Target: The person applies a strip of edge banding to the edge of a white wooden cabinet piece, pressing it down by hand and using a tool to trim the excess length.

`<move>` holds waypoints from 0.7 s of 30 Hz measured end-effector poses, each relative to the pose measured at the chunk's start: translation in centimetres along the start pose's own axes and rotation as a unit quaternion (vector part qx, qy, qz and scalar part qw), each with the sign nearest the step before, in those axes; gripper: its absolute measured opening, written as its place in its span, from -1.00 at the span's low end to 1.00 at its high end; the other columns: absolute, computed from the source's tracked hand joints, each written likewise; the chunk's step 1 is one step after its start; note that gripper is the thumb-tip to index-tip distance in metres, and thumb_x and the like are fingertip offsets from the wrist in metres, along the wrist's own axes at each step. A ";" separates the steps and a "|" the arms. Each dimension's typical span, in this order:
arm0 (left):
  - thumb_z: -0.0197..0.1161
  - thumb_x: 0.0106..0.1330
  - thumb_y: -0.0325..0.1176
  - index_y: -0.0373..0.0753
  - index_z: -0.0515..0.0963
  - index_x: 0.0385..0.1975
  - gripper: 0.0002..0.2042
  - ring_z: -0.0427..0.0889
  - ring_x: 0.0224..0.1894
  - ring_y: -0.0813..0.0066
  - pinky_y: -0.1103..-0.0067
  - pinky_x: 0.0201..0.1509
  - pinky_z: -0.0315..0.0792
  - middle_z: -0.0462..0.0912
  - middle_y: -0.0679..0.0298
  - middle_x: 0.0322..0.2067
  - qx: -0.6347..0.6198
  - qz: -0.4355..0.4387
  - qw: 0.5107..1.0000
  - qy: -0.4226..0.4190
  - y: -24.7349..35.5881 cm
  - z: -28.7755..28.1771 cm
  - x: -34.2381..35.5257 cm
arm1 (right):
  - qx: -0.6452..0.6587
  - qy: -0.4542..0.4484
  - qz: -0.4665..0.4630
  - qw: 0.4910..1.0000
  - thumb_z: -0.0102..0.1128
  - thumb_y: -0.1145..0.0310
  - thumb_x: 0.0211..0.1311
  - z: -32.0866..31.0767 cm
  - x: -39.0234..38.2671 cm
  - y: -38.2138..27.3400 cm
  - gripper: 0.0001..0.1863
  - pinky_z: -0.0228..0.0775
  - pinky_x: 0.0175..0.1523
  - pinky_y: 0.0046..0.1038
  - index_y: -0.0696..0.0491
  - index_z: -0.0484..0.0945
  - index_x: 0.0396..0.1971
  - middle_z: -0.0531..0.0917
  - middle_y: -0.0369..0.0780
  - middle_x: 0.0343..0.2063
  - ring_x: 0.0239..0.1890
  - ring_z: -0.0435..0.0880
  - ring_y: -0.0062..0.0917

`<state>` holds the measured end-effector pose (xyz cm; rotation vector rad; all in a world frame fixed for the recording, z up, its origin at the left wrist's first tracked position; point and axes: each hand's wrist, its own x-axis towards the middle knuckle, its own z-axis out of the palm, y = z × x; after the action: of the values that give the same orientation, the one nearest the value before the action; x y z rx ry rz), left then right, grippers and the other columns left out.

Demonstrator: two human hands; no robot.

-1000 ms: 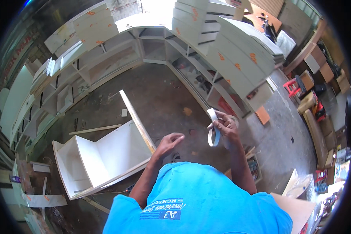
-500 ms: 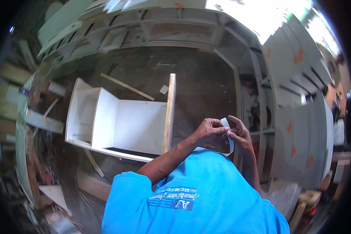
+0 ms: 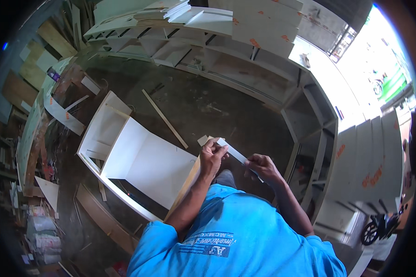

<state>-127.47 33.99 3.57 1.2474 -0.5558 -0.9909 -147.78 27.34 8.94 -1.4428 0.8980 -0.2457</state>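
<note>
A narrow white edge-banding strip (image 3: 235, 153) is stretched slantwise between my two hands, in front of my body. My left hand (image 3: 211, 160) pinches its upper left end between thumb and fingers. Farther along, my right hand (image 3: 262, 168) has its fingers closed round the strip, and a short end pokes out below them. Just left of my left forearm stands a white box-shaped cabinet carcass (image 3: 155, 150), with a divider inside. The carcass's near right panel shows a bare wood-coloured edge (image 3: 187, 184).
A thin wooden batten (image 3: 165, 119) lies on the dark floor (image 3: 245, 111) beyond the carcass. A long row of open white cabinets (image 3: 217, 55) curves along the far side and down the right. White panels (image 3: 365, 157) stand at the right. Boards and offcuts crowd the left.
My hands have moved apart, the left one going leftward. The strip, looped before, is now drawn straight between them. My view has turned, so the carcass appears tilted.
</note>
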 end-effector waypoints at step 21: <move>0.22 0.33 -0.40 -0.32 0.62 -0.22 -0.85 0.66 -0.46 0.62 0.73 -0.40 0.51 0.66 0.28 -0.43 -0.030 0.014 0.978 0.204 4.4 -0.9 41.8 | -0.035 -0.206 0.024 0.978 0.18 0.26 0.29 -18.8 44.9 -12.3 -0.70 0.40 -0.38 -0.56 0.23 0.58 -0.23 0.66 -0.22 -0.54 -0.51 0.59 -0.64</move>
<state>-104.74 -1.26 0.94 1.3395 -0.2207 -0.6946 -125.90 -17.64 5.45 -1.4641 0.6051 0.1217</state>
